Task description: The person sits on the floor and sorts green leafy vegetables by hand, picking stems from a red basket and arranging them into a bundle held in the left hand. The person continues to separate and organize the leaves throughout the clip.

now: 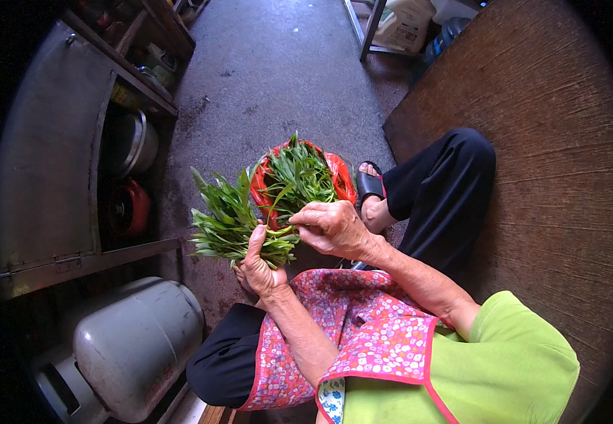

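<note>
A thick bunch of leafy green vegetables [227,217] is gripped in my left hand [265,270], leaves pointing left and cut stem ends to the right. My right hand [333,225] pinches the end of a single green stem [280,231] beside the bunch. Just beyond my hands, a red plastic bag [343,177] stands open on the floor, filled with more of the same greens [304,172]. My right hand partly covers the bag's near edge.
A grey gas cylinder [137,344] lies at the lower left, below a metal cabinet [52,148] holding a pot [139,143] and a red appliance [131,206]. To the right rises a brown wooden surface [539,132]. Plastic jugs [404,24] sit on a rack ahead.
</note>
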`<action>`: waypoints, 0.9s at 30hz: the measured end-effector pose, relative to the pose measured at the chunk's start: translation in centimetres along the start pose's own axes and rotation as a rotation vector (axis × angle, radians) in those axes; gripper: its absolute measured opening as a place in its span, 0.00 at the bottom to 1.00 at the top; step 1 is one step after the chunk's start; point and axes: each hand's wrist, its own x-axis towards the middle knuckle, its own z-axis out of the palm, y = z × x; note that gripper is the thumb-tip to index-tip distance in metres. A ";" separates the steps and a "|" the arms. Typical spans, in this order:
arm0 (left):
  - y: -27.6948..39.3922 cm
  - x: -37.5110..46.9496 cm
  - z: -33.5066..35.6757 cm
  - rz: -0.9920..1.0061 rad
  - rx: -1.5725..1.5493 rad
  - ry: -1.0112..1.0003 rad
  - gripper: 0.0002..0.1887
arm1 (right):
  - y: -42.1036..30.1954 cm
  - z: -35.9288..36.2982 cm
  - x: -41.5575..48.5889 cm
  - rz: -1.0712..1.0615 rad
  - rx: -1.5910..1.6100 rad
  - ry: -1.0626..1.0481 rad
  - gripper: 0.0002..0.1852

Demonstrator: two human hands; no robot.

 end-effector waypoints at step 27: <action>1.6 0.5 -2.2 -0.330 -0.802 -0.268 0.08 | 8.9 10.6 5.0 0.422 -0.179 -0.196 0.16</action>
